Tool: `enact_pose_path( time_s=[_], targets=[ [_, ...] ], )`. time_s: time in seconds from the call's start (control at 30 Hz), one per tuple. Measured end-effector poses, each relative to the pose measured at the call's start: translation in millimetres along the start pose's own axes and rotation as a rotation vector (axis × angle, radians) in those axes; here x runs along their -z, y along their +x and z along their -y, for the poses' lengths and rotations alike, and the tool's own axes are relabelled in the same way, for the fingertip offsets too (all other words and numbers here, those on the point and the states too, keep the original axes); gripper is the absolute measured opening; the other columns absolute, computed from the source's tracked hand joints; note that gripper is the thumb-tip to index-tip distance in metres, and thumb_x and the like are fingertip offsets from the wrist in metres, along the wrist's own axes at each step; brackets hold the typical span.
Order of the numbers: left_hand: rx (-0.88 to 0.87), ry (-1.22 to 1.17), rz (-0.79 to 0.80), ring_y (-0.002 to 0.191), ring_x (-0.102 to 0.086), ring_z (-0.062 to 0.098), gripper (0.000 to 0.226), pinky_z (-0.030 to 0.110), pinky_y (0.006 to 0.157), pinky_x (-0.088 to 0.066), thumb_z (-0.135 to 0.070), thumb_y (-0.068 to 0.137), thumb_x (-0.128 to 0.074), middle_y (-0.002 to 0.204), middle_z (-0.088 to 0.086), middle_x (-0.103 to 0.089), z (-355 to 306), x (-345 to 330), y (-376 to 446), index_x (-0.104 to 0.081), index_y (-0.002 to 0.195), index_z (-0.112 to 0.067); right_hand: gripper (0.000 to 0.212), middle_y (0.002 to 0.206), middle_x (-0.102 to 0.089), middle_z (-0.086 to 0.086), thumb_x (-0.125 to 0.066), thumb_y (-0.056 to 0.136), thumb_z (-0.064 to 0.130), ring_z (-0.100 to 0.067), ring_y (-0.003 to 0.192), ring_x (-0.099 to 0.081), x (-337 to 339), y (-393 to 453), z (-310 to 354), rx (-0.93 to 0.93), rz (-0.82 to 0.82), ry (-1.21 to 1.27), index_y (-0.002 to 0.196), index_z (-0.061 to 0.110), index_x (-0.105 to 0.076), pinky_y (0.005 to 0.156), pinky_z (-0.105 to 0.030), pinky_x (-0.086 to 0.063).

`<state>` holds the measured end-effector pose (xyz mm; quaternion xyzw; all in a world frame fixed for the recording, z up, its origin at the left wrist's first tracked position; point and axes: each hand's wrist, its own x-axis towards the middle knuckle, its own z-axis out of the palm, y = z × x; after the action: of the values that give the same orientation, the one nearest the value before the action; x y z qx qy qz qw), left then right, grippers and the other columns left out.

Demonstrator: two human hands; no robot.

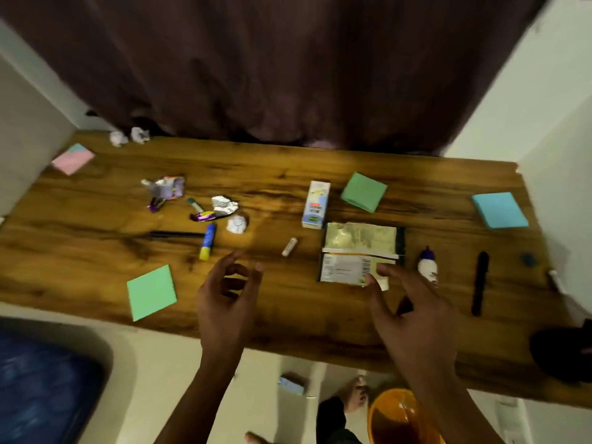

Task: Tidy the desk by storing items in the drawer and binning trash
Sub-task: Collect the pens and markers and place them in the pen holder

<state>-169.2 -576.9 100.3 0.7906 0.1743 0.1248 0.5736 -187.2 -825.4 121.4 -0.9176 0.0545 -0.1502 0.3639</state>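
Note:
Both hands hover over the front of a wooden desk (288, 174). My left hand (229, 296) floats with loosely curled fingers, holding nothing, just in front of a blue and yellow glue stick (208, 241). My right hand (413, 315) is spread, its fingertips at the near edge of a flattened foil packet (360, 251). Crumpled wrappers (166, 189), foil (224, 205) and a paper ball (237, 224) lie at the left middle. A small carton (316, 204) stands beyond the packet. An orange bin (400, 418) sits on the floor under the desk.
Sticky-note pads lie around: green (151, 291), green (363, 191), blue (499, 209), pink (73, 158). A white glue bottle (427, 265), black pen (479, 282), black pencil (176, 234), small white tube (290, 246) and two paper balls (129, 136) are also there. A dark curtain hangs behind.

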Motion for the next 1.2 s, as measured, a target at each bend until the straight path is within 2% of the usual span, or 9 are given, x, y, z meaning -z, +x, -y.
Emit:
enact_pose_path(
  time_s=[0.13, 0.27, 0.4, 0.6, 0.83, 0.93, 1.03, 1.13, 1.2],
  targets=[
    [0.027, -0.059, -0.105, 0.085, -0.070, 0.024, 0.031, 0.046, 0.071, -0.062, -0.034, 0.091, -0.076, 0.091, -0.002, -0.070, 17, 71, -2, -0.068, 0.121, -0.034, 0.029, 0.102, -0.075, 0.004, -0.076, 0.087, 0.036, 0.003, 0.053, -0.054, -34, -22, 48, 0.084, 0.036, 0.004, 0.111, 0.022, -0.073, 0.056, -0.024, -0.053],
    [0.049, -0.139, -0.190, 0.084, -0.071, 0.019, 0.030, 0.026, 0.059, -0.057, -0.030, 0.091, -0.076, 0.095, 0.004, -0.070, 33, 146, -15, -0.070, 0.120, -0.030, 0.024, 0.093, -0.074, 0.006, -0.077, 0.088, 0.037, -0.008, 0.058, -0.059, -68, -53, 100, 0.170, 0.040, 0.044, 0.107, 0.023, -0.074, 0.061, -0.032, -0.056],
    [0.068, -0.146, -0.247, 0.086, -0.071, 0.023, 0.030, 0.027, 0.063, -0.058, -0.032, 0.093, -0.074, 0.095, 0.000, -0.071, 54, 216, -24, -0.069, 0.123, -0.032, 0.026, 0.069, -0.063, 0.012, -0.074, 0.088, 0.043, 0.005, 0.054, -0.045, -93, -84, 150, 0.207, 0.055, 0.016, 0.105, 0.023, -0.074, 0.059, -0.015, -0.037],
    [0.060, -0.106, -0.283, 0.076, -0.070, 0.014, 0.028, 0.020, 0.060, -0.057, -0.035, 0.092, -0.071, 0.089, -0.011, -0.070, 67, 288, -34, -0.069, 0.120, -0.033, 0.025, 0.086, -0.073, 0.005, -0.078, 0.086, 0.038, -0.003, 0.071, -0.058, -122, -115, 200, 0.268, 0.039, 0.015, 0.103, 0.021, -0.074, 0.062, -0.012, -0.039],
    [0.093, -0.120, -0.230, 0.081, -0.072, 0.015, 0.027, 0.025, 0.066, -0.060, -0.040, 0.092, -0.071, 0.096, -0.014, -0.072, 70, 300, -19, -0.069, 0.117, -0.032, 0.029, 0.094, -0.075, 0.005, -0.074, 0.086, 0.042, -0.008, 0.077, -0.065, -136, -116, 222, 0.270, 0.042, 0.009, 0.106, 0.021, -0.074, 0.067, -0.011, -0.040],
    [0.089, -0.113, -0.174, 0.087, -0.072, 0.015, 0.026, 0.030, 0.069, -0.061, -0.039, 0.093, -0.070, 0.099, -0.016, -0.072, 72, 291, -6, -0.069, 0.117, -0.032, 0.030, 0.086, -0.074, 0.006, -0.071, 0.088, 0.047, -0.011, 0.067, -0.064, -143, -104, 220, 0.219, 0.056, 0.010, 0.107, 0.024, -0.073, 0.062, -0.015, -0.041],
    [0.076, -0.094, -0.144, 0.095, -0.072, 0.016, 0.014, 0.025, 0.063, -0.060, -0.034, 0.094, -0.071, 0.102, -0.012, -0.074, 76, 285, 14, -0.071, 0.108, -0.032, 0.028, 0.072, -0.067, 0.012, -0.073, 0.088, 0.046, 0.001, 0.050, -0.052, -155, -88, 222, 0.183, 0.045, -0.007, 0.107, 0.026, -0.073, 0.055, -0.015, -0.040],
    [0.081, -0.114, -0.121, 0.109, -0.069, 0.020, 0.008, 0.016, 0.064, -0.056, -0.028, 0.095, -0.071, 0.108, -0.006, -0.074, 82, 282, 40, -0.072, 0.101, -0.022, 0.028, 0.090, -0.073, 0.015, -0.073, 0.089, 0.045, 0.001, 0.047, -0.051, -177, -70, 224, 0.168, 0.052, 0.018, 0.110, 0.027, -0.072, 0.055, -0.025, -0.051],
    [0.067, -0.075, -0.102, 0.110, -0.069, 0.018, 0.009, 0.014, 0.065, -0.055, -0.027, 0.095, -0.071, 0.108, -0.004, -0.075, 87, 281, 60, -0.072, 0.101, -0.019, 0.028, 0.100, -0.074, 0.017, -0.074, 0.088, 0.044, 0.001, 0.047, -0.053, -195, -57, 223, 0.163, 0.066, 0.031, 0.111, 0.027, -0.072, 0.054, -0.032, -0.054]
  ],
)
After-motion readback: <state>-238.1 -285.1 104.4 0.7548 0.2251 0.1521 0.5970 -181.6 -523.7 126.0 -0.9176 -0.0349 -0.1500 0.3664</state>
